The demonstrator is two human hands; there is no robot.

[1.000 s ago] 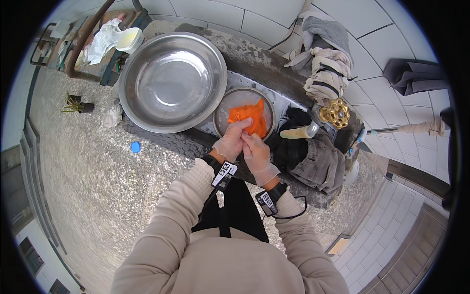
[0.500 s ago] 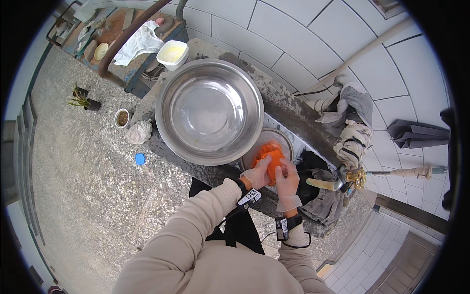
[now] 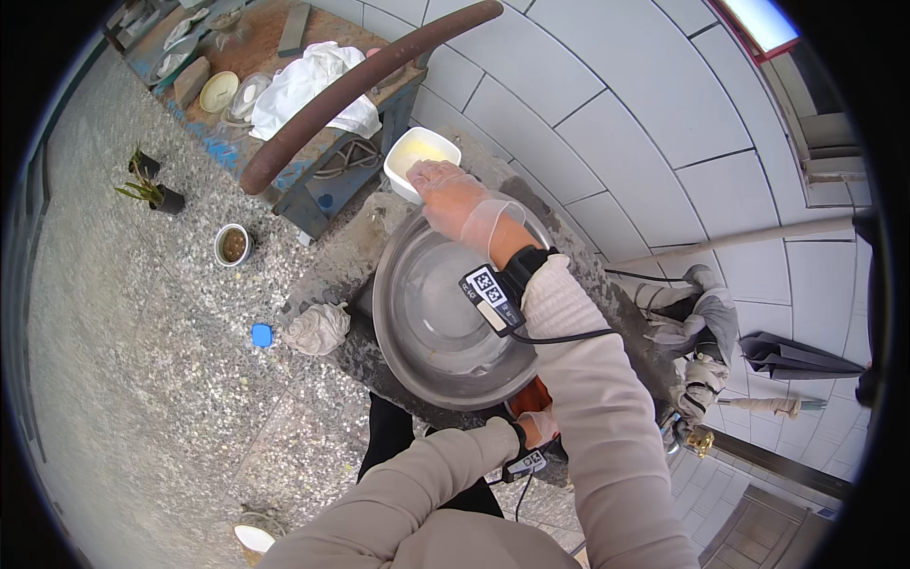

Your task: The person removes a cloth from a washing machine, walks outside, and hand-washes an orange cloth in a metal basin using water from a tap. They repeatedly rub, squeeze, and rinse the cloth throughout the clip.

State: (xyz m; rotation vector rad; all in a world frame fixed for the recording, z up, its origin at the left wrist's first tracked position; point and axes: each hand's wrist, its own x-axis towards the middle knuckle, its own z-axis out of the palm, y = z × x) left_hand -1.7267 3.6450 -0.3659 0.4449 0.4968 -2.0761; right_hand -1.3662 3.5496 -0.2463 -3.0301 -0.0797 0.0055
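My right hand (image 3: 455, 201), in a clear thin glove, reaches over the basin to a white square tub (image 3: 396, 180). Its fingers are bunched down at the pale yellow contents (image 3: 417, 149); what they pinch is hidden. Below it stands a wide steel basin (image 3: 386, 327), its right side covered by my right forearm. My left hand (image 3: 540, 427), also gloved, stays low beside the basin's near rim, closed on an orange crumpled cloth (image 3: 531, 396). Most of that cloth is hidden by the basin and my right sleeve.
A rusty curved pipe (image 3: 370, 81) crosses before a bench (image 3: 213, 142) holding a white cloth (image 3: 318, 90). A small bowl (image 3: 233, 245), a blue cap (image 3: 262, 335) and potted plants (image 3: 166, 199) are on the speckled floor. Wrapped pipes and a brass tap (image 3: 700, 442) stand right.
My right hand has let go of the orange cloth and moved up and left to the white tub. My left hand keeps the cloth. The view has shifted.
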